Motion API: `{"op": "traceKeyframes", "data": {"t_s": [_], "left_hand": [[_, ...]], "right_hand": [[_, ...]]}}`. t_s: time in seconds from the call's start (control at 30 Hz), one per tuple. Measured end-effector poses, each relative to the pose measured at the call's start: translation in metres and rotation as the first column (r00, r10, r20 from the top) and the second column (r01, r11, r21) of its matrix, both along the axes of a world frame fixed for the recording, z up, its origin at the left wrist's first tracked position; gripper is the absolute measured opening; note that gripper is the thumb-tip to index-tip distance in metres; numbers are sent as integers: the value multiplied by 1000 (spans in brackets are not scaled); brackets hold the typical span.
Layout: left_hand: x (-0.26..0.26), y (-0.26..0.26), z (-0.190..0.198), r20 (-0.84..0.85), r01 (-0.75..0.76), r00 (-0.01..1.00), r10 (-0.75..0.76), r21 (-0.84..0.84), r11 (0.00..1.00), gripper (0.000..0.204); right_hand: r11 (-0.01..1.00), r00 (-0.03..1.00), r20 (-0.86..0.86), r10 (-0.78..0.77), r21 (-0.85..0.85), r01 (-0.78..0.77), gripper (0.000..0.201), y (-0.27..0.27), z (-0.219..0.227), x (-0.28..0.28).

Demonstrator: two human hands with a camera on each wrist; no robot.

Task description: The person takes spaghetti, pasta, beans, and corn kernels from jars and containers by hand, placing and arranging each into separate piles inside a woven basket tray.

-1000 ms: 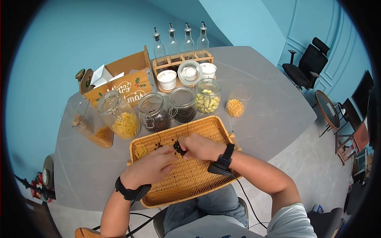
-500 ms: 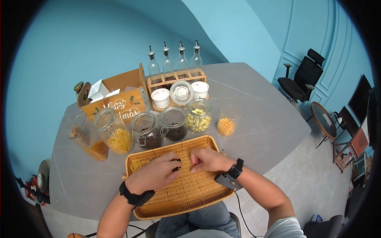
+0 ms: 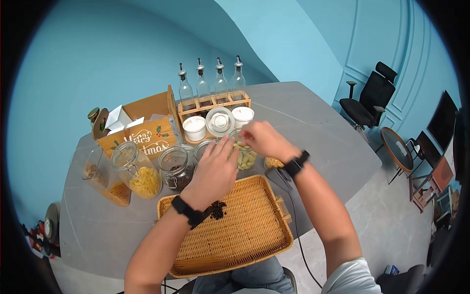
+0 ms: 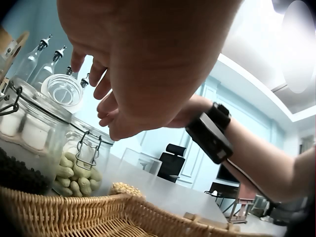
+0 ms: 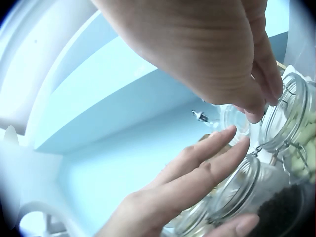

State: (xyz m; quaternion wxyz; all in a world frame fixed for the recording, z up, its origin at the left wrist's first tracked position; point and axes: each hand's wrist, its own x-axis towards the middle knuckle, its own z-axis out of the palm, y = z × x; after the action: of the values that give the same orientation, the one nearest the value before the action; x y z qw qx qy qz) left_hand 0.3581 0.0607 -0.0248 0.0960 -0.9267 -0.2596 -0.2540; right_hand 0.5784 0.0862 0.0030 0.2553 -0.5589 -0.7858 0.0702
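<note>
Woven yellow wicker tray (image 3: 245,235) sits closest to me, with a small pile of black peppercorns (image 3: 217,209) left on it. Past it, my left hand (image 3: 214,171) lies flat and holds nothing, over the glass clip-top jar of dark peppercorns (image 4: 19,163). My right hand (image 3: 262,139) hangs over the glass clip-top jar of pale beans (image 3: 245,156), fingers bent; I cannot tell if it holds anything. I think a bump could tip a jar over.

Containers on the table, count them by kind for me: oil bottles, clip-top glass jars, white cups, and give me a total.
Oil bottles: 4
Clip-top glass jars: 5, counting one mostly hidden under the left hand
White cups: 2
Total: 11
</note>
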Motion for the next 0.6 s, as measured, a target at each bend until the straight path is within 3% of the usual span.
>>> {"op": "traceKeyframes", "data": {"t_s": [0.03,0.1,0.2,0.23,0.27,0.33,0.43,0.47,0.53,0.6], "left_hand": [[4,10,-8,0,6,1000,-6,5,1000,47],[11,27,-22,-162,-73,984,68,-23,997,48],[12,33,-27,-160,-71,985,61,-58,996,46],[12,33,-24,-166,-64,985,53,-63,996,46],[10,34,-20,-169,-57,985,36,-119,991,46],[7,33,-14,-169,-52,985,23,-172,984,45],[6,31,-11,-169,-54,986,18,-213,976,45],[7,31,-11,-164,-56,986,19,-225,973,47],[6,33,-12,-156,-60,988,21,-251,966,48],[5,37,-13,-127,-39,992,3,-283,958,51]], "right_hand": [[1000,1000,0,-6,5,6,21,24,-8,0],[986,935,349,64,-168,-5,24,63,-25,-2],[859,863,500,66,-469,206,36,77,-5,-22],[842,839,540,61,-480,248,36,56,19,-33],[759,892,445,-80,-553,344,34,67,14,-33],[712,826,562,-41,-564,419,36,86,3,-36],[632,840,540,49,-668,393,33,93,6,-36],[626,839,541,51,-672,395,33,93,3,-34],[758,817,544,191,-611,229,29,89,-5,-30],[739,865,478,155,-637,220,31,85,-14,-28]]}}
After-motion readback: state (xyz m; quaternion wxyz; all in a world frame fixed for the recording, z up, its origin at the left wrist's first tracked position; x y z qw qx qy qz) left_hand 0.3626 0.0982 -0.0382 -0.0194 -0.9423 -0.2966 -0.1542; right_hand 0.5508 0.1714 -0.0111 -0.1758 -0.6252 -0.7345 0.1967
